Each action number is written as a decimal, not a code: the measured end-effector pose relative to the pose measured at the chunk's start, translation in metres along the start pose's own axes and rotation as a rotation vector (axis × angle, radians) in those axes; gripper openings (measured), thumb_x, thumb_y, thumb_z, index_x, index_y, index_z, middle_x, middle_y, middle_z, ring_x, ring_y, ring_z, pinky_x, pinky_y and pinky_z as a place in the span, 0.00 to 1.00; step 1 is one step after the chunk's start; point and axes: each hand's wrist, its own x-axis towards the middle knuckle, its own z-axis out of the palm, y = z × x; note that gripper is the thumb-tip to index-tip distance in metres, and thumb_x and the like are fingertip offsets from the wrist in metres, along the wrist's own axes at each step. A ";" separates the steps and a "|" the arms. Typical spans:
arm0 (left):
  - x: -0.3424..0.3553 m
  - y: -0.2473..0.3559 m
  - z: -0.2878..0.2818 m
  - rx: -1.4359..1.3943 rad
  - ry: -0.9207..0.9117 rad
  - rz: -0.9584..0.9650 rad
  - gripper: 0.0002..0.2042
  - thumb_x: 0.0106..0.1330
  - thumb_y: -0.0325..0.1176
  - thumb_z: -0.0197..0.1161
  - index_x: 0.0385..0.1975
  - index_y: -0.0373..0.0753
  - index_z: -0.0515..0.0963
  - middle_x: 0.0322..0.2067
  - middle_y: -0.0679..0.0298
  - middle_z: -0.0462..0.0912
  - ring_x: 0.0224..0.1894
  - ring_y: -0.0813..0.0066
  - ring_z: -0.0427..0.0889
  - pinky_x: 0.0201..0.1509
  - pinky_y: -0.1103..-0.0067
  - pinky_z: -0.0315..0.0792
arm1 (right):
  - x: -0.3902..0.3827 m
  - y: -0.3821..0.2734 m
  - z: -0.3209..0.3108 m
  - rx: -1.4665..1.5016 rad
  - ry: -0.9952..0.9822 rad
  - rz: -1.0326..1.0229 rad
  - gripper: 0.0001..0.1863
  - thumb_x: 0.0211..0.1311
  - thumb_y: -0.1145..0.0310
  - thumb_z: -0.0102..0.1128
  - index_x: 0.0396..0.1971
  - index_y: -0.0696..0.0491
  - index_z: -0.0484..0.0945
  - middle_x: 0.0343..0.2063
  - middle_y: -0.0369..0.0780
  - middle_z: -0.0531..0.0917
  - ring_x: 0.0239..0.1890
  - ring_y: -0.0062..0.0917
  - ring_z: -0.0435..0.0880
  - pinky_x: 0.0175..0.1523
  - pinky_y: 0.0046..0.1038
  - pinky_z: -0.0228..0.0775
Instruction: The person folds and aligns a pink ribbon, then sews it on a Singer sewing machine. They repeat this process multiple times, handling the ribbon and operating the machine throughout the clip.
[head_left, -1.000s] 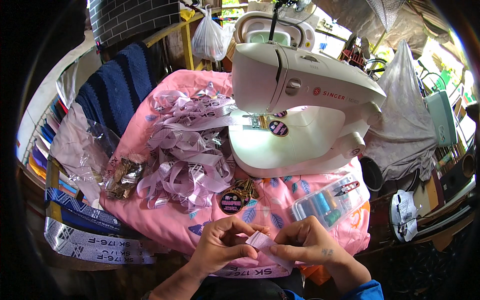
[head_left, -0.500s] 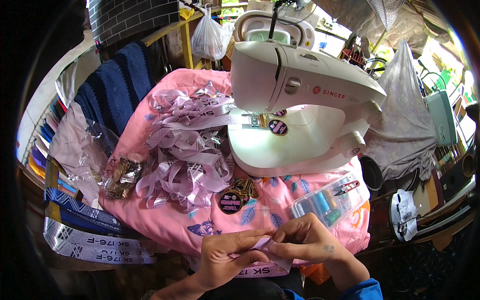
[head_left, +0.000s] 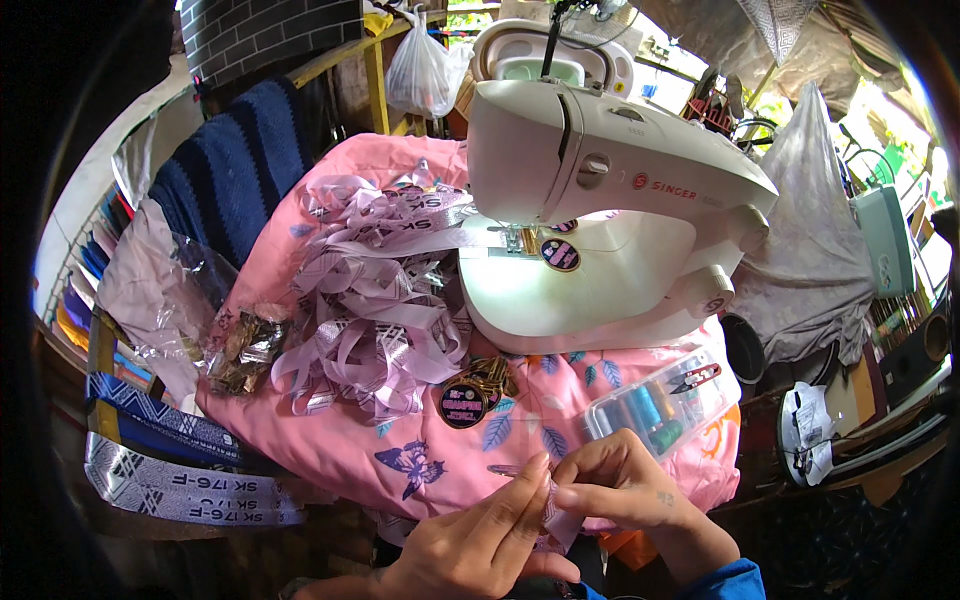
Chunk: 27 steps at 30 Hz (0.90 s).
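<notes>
Low in the head view, near the table's front edge, a lilac printed ribbon (head_left: 566, 527) is pinched between my two hands. My left hand (head_left: 470, 545) is closed on it, its long fingers pressed over the ribbon's upper part and partly hiding it. My right hand (head_left: 620, 490) grips the same ribbon between thumb and bent fingers. Just beyond them lie round dark medals with gold rims (head_left: 462, 402) beside a cluster of gold metal clasps (head_left: 495, 374). A big tangle of lilac ribbon (head_left: 375, 300) covers the left of the pink cloth (head_left: 330, 425).
A white sewing machine (head_left: 620, 160) stands at the back, a ribbon under its presser foot and a medal (head_left: 560, 254) on its bed. Right of my hands sits a clear box (head_left: 640, 410) of thread spools with red-handled snips (head_left: 695, 378) on it. Striped ribbons (head_left: 180, 490) hang at left.
My left hand has turned, its fingers now pointing up and lying over the ribbon, its thumb lower. My right hand keeps its pinch nearly in place. The view shifts slightly.
</notes>
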 end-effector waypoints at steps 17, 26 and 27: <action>-0.014 -0.004 0.046 -1.279 0.346 -0.974 0.09 0.57 0.19 0.66 0.38 0.28 0.79 0.39 0.64 0.72 0.34 0.84 0.78 0.33 0.90 0.76 | 0.008 0.022 0.023 -0.536 0.330 -0.349 0.05 0.61 0.77 0.58 0.33 0.64 0.79 0.20 0.40 0.81 0.25 0.12 0.78 0.28 0.18 0.72; -0.014 -0.015 0.058 -1.547 0.357 -0.938 0.07 0.64 0.22 0.61 0.40 0.30 0.76 0.41 0.66 0.72 0.41 0.84 0.76 0.44 0.86 0.73 | 0.011 0.025 0.014 -0.845 0.376 -0.445 0.07 0.59 0.73 0.62 0.30 0.62 0.80 0.17 0.42 0.80 0.19 0.17 0.80 0.24 0.21 0.72; -0.013 -0.019 0.056 -1.597 0.329 -0.945 0.07 0.66 0.24 0.60 0.41 0.31 0.75 0.41 0.66 0.73 0.42 0.84 0.76 0.46 0.86 0.72 | 0.010 0.023 0.009 -0.917 0.350 -0.462 0.08 0.59 0.71 0.63 0.29 0.61 0.80 0.16 0.42 0.79 0.18 0.16 0.79 0.24 0.21 0.71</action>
